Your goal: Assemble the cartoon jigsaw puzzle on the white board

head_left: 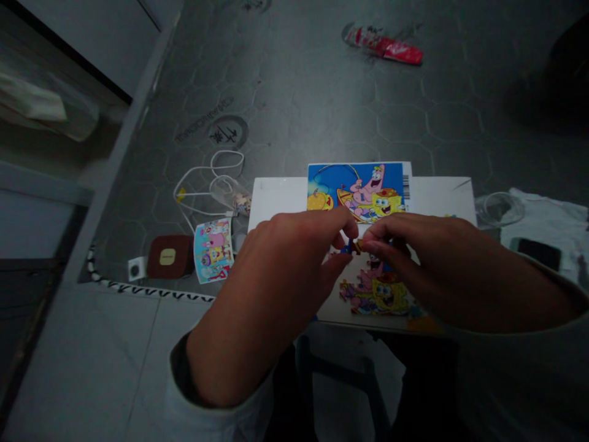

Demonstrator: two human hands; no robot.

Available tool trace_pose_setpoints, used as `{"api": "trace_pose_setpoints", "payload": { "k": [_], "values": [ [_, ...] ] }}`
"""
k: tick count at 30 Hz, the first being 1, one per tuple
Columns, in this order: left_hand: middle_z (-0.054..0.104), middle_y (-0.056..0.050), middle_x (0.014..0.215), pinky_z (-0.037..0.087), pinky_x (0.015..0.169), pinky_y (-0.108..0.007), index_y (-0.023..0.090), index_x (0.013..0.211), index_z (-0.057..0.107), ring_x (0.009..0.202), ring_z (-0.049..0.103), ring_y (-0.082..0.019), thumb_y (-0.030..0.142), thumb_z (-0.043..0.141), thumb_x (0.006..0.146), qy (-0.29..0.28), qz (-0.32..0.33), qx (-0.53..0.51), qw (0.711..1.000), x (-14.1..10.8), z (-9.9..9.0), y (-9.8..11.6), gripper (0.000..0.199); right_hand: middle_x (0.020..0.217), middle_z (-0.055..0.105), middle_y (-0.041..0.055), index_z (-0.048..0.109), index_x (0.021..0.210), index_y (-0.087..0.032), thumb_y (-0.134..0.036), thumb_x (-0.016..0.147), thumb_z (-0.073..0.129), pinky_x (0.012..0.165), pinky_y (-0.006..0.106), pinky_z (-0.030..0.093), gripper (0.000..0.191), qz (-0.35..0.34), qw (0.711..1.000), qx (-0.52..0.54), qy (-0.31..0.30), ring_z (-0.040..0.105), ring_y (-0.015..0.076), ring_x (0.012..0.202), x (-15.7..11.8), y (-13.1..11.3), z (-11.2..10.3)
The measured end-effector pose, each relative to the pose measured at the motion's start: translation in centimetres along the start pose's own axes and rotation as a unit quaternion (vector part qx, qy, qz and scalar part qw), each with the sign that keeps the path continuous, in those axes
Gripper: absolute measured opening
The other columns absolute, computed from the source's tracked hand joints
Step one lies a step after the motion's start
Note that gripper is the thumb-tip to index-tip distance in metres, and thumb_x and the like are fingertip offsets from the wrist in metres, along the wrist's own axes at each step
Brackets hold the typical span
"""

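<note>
Pinching puzzle pieces (pixel 359 247), hands (pixel 297 245) over white table (pixel 280 196), fingertips (pixel 372 247) inside edges.

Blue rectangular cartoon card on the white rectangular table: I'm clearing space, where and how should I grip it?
Probably pinch the card by its far edge, coming from beyond the white table: that edge appears to overhang, leaving its underside reachable.

Two hands (pixel 297 248) (pixel 427 248), one puzzle (pixel 386 296), two cartoon cards (pixel 334 177) (pixel 214 250) show.

puzzle (pixel 386 294) partly hidden by right hand (pixel 421 248), dark object (pixel 568 77) cut off right
</note>
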State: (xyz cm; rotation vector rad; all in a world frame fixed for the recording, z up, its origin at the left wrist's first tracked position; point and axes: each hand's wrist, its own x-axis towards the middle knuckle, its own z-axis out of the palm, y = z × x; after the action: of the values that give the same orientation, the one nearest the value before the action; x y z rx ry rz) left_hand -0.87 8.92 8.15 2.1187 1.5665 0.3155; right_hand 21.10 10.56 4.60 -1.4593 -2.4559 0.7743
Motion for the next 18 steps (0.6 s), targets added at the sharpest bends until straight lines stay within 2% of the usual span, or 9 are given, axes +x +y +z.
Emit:
{"api": "trace_pose_setpoints", "payload": {
  "k": [7, 12, 14, 18],
  "values": [
    [0.089, -0.002, 0.097, 0.048, 0.069, -0.034, 0.029, 0.11, 0.086, 0.08, 0.079, -0.024, 0.026, 0.085, 0.098, -0.016, -0.01, 0.041, 0.999, 0.0, -0.1, 0.1, 0.013, 0.088, 0.081, 0.0075, 0.076, 0.095, -0.027, -0.044, 0.109, 0.046, 0.062, 0.037, 0.044, 0.038, -0.015, 1.0, 0.003, 0.005, 0.071, 0.0243, 0.072, 0.2, 0.3, -0.2],
    [0.09, -0.004, 0.108, 0.054, 0.075, -0.036, 0.028, 0.114, 0.085, 0.091, 0.083, -0.027, 0.028, 0.084, 0.099, -0.026, -0.01, 0.056, 0.998, 0.0, 0.0, 0.1, 0.015, 0.086, 0.081, 0.0051, 0.076, 0.099, -0.027, -0.038, 0.104, 0.059, 0.059, 0.035, 0.043, 0.021, -0.028, 0.999, -0.01, 0.012, 0.073, 0.023, 0.072, 0.3, 0.2, -0.6],
    [0.091, -0.005, 0.109, 0.056, 0.076, -0.037, 0.027, 0.114, 0.085, 0.093, 0.084, -0.028, 0.029, 0.084, 0.099, -0.032, -0.016, 0.064, 0.997, 0.0, -0.1, 0.1, 0.015, 0.092, 0.084, 0.006, 0.078, 0.11, -0.026, -0.037, 0.102, 0.066, 0.061, 0.036, 0.047, 0.018, -0.043, 0.999, -0.019, 0.01, 0.077, 0.0251, 0.077, 0.4, 0.2, -0.9],
    [0.091, -0.005, 0.106, 0.057, 0.074, -0.035, 0.027, 0.112, 0.085, 0.089, 0.085, -0.028, 0.03, 0.084, 0.1, -0.039, -0.019, 0.076, 0.996, 0.2, -0.3, 0.2, 0.013, 0.112, 0.088, 0.0083, 0.079, 0.124, -0.028, -0.045, 0.102, 0.071, 0.069, 0.042, 0.057, 0.028, -0.059, 0.998, -0.024, 0.005, 0.082, 0.0296, 0.09, 0.6, 0.4, -1.2]
  ]
}}
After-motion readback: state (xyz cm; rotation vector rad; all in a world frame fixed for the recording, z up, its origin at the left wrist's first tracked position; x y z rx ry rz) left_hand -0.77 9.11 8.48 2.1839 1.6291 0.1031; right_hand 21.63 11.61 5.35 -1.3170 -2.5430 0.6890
